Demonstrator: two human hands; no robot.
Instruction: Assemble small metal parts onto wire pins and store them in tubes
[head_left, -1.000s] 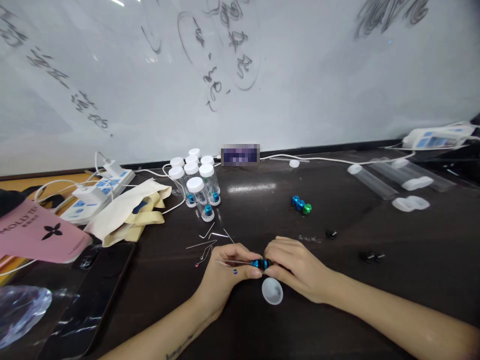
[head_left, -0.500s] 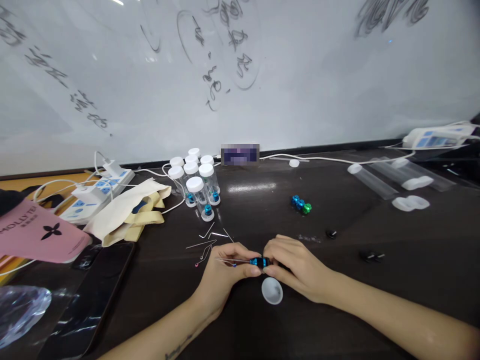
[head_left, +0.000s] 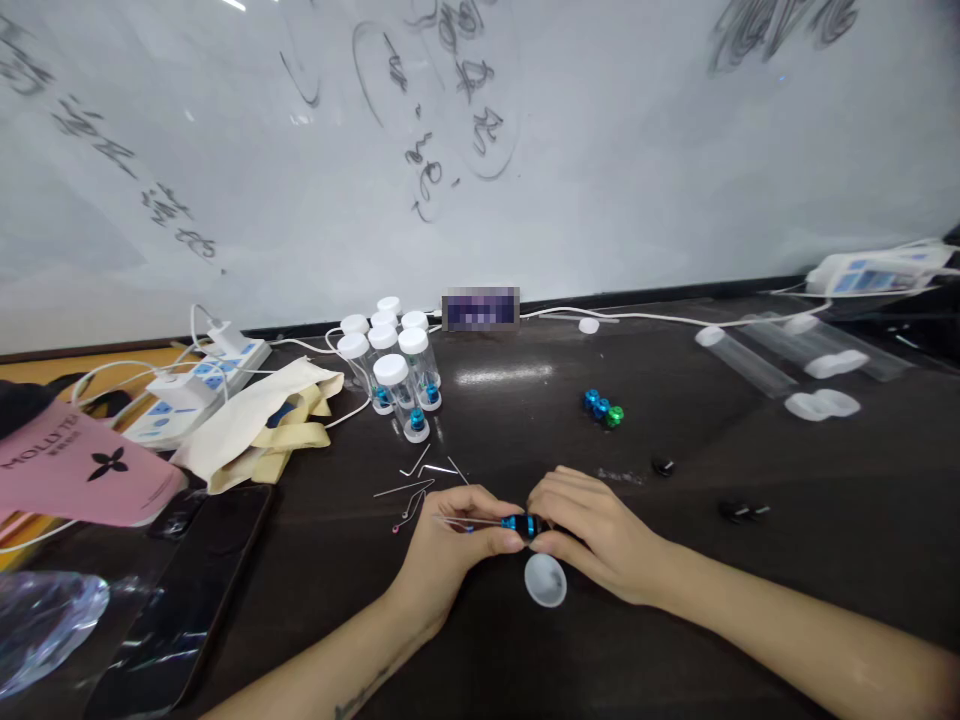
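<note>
Right hand, left hand: bare, nearly meeting, each in a pinch | White cup: near, 5 o'clock; slackened pinch could cause a drop there | Blue-and-black piece: clamped between hands, left's 3 o'clock, right's 9 | Thin rods: toward piece's 9 o'clock; uneven twisting might skew them

Tubes stand behind the left hand, knobs behind the right hand.

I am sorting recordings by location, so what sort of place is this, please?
Probably an office or meeting room: a large white board with black handwriting stands behind a dark, glossy table, and a white-and-blue plastic power strip lies at left.
</note>
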